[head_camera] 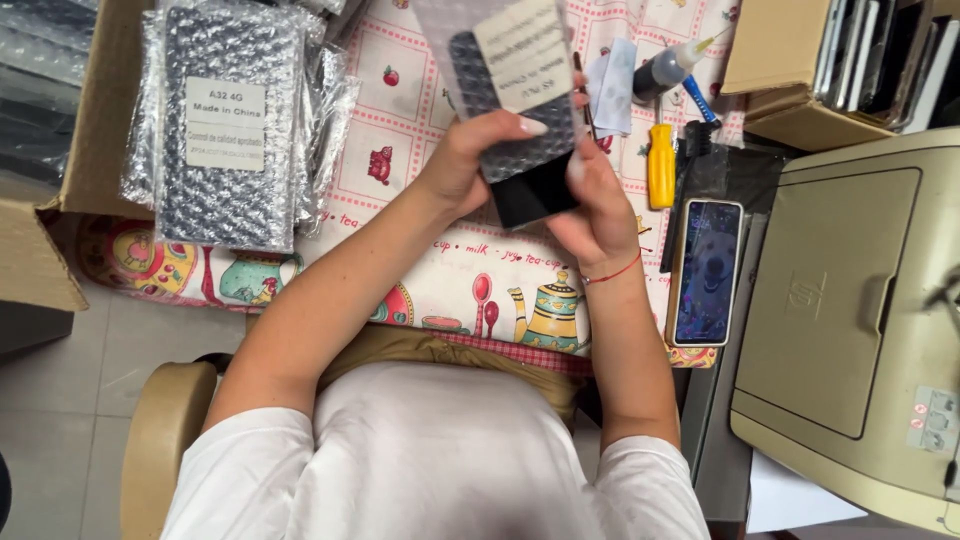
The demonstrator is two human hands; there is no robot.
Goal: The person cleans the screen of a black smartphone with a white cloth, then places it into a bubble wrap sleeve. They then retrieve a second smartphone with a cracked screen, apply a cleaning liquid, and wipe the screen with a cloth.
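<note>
Patterned tablecloth (420, 120) lies under both hands. Left hand (470, 160) and right hand (590, 205) grip a bubble-wrap pouch (510, 90); a dark panel (535, 195) sits below the fingertips, partly out, its upper part still sleeved.

tablecloth (420, 110): red-checked teapot print | screwdriver (661, 166): yellow | bracelet (612, 272): red

Counted on and around the table

Two hands (470, 165) (600, 205), one bubble-wrap sleeve (505, 85) with one dark panel (530, 195); one pile of wrapped panels (235, 120) far left; one phone (708, 272), one yellow screwdriver (661, 166), one glue bottle (668, 68), one printer (850, 320) right.
</note>
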